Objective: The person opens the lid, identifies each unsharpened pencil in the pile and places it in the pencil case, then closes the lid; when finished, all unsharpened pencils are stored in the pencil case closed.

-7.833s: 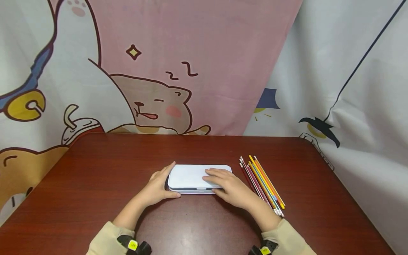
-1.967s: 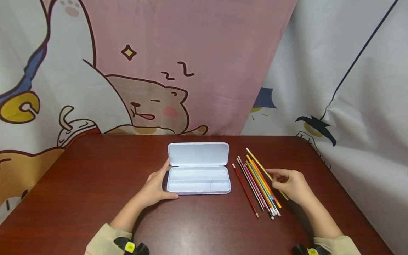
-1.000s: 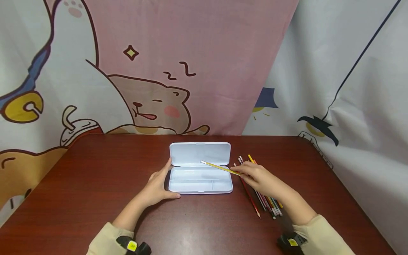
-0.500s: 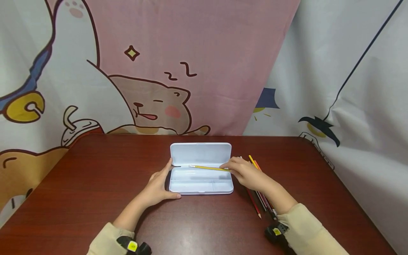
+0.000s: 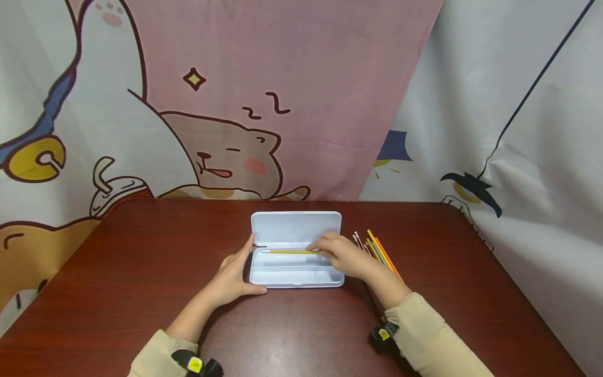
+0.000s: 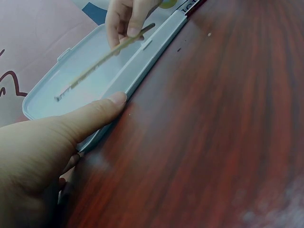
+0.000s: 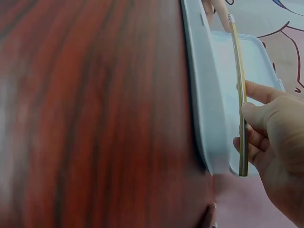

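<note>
The right hand (image 5: 346, 256) pinches a yellow pencil (image 5: 292, 252) between thumb and fingers, holding it lengthwise over the rear compartment of the open white case (image 5: 282, 275). I see the left hand (image 5: 232, 275) spread around the case's left end, thumb at its front edge. More pencils (image 5: 380, 248) lie to the right on the brown counter (image 5: 155, 267).

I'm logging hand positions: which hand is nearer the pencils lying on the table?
The right hand: it pinches a yellow pencil over the white case, just left of the pencils on the table. The left hand is farther, at the case's left end.
</note>
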A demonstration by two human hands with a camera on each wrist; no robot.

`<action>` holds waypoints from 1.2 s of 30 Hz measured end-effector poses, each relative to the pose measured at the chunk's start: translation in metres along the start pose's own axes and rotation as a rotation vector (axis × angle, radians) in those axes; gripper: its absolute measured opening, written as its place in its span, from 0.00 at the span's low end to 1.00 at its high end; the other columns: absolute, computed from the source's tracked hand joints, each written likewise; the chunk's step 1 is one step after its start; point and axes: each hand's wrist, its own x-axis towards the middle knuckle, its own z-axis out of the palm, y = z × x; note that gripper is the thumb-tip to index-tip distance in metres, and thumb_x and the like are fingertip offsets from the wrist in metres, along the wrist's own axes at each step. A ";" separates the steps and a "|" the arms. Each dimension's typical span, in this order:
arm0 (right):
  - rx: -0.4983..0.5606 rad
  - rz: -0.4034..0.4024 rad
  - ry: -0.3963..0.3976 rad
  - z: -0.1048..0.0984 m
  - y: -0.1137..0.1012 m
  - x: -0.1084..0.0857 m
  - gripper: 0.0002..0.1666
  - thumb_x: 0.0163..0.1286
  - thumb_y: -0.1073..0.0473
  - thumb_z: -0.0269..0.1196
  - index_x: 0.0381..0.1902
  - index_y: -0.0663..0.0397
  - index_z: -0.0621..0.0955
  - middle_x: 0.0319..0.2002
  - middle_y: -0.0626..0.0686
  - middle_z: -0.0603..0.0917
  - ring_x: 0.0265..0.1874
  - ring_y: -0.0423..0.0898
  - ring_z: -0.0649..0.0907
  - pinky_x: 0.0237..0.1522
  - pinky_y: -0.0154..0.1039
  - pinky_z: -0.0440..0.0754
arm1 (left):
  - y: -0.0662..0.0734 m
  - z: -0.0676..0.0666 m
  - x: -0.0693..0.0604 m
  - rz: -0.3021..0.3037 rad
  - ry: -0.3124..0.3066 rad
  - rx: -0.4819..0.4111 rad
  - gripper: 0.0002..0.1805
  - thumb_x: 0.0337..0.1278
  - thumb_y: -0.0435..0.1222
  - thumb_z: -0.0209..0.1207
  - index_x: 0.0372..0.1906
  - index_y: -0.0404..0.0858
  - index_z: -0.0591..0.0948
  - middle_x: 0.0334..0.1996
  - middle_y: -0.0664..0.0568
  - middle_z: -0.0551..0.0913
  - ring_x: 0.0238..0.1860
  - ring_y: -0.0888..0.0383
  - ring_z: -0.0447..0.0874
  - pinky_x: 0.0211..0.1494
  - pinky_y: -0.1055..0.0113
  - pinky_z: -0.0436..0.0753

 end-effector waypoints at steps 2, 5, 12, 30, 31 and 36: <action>0.010 0.010 -0.009 0.004 0.000 0.002 0.16 0.64 0.74 0.60 0.46 0.55 0.84 0.37 0.50 0.81 0.39 0.45 0.78 0.42 0.40 0.76 | 0.000 0.000 0.000 -0.001 0.000 0.000 0.71 0.28 0.45 0.79 0.75 0.32 0.44 0.63 0.42 0.71 0.65 0.46 0.65 0.64 0.43 0.54; 0.032 0.029 -0.023 0.008 0.000 0.006 0.16 0.64 0.73 0.60 0.46 0.54 0.85 0.37 0.49 0.81 0.39 0.45 0.79 0.43 0.41 0.76 | 0.000 0.001 0.000 -0.003 -0.001 0.004 0.71 0.28 0.45 0.79 0.75 0.33 0.44 0.64 0.42 0.71 0.65 0.46 0.65 0.64 0.43 0.54; 0.029 -0.004 -0.048 0.014 0.002 0.011 0.17 0.63 0.75 0.60 0.45 0.56 0.85 0.36 0.50 0.81 0.37 0.44 0.78 0.41 0.39 0.76 | 0.001 0.001 0.000 -0.013 -0.005 -0.003 0.71 0.29 0.45 0.79 0.76 0.34 0.43 0.64 0.42 0.70 0.65 0.46 0.64 0.65 0.43 0.53; 0.064 0.066 -0.099 0.014 -0.003 0.009 0.13 0.65 0.71 0.60 0.46 0.57 0.85 0.35 0.52 0.81 0.33 0.42 0.76 0.38 0.37 0.75 | 0.000 0.000 0.000 -0.005 0.001 0.009 0.71 0.28 0.45 0.79 0.75 0.33 0.43 0.63 0.42 0.71 0.65 0.45 0.65 0.65 0.42 0.53; 0.073 0.085 -0.091 0.013 -0.004 0.008 0.13 0.65 0.71 0.61 0.46 0.57 0.85 0.36 0.52 0.81 0.34 0.42 0.77 0.38 0.37 0.76 | 0.000 0.000 0.000 -0.006 0.001 0.009 0.71 0.28 0.45 0.79 0.75 0.33 0.43 0.63 0.42 0.71 0.66 0.45 0.64 0.65 0.42 0.53; 0.114 0.156 -0.015 0.006 -0.006 -0.001 0.14 0.64 0.68 0.64 0.48 0.56 0.84 0.37 0.50 0.81 0.35 0.41 0.77 0.37 0.37 0.76 | -0.001 0.000 0.001 -0.004 0.000 0.009 0.71 0.29 0.45 0.79 0.75 0.33 0.44 0.63 0.42 0.71 0.65 0.46 0.65 0.65 0.43 0.53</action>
